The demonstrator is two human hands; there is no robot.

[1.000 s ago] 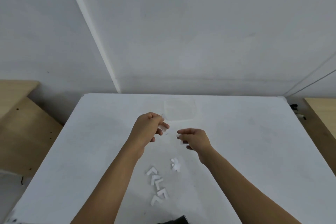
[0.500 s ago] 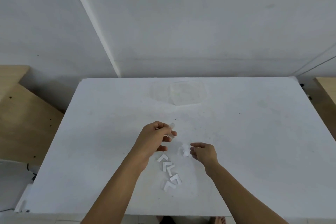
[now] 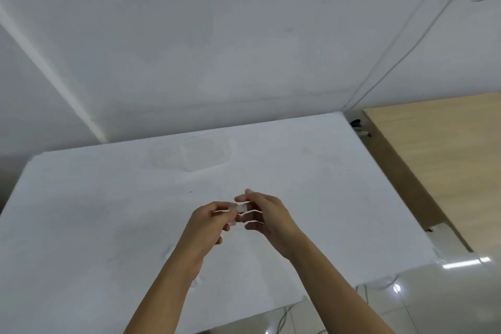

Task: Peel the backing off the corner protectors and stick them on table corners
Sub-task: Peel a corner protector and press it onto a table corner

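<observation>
Clear corner protector [image 3: 240, 208], left hand [image 3: 206, 221] and right hand [image 3: 269, 216] fingers [image 3: 245, 199] pinching it, white table [image 3: 108, 198]

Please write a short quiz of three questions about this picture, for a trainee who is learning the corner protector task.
1. True or false: the left hand rests flat on the white table.
2. Where is the corner protector? A) lying on the table B) pinched between the left hand and the right hand C) stuck on a corner
3. What material does the surface right of the white table look like?
Key: 1 false; 2 B; 3 wood.
</observation>
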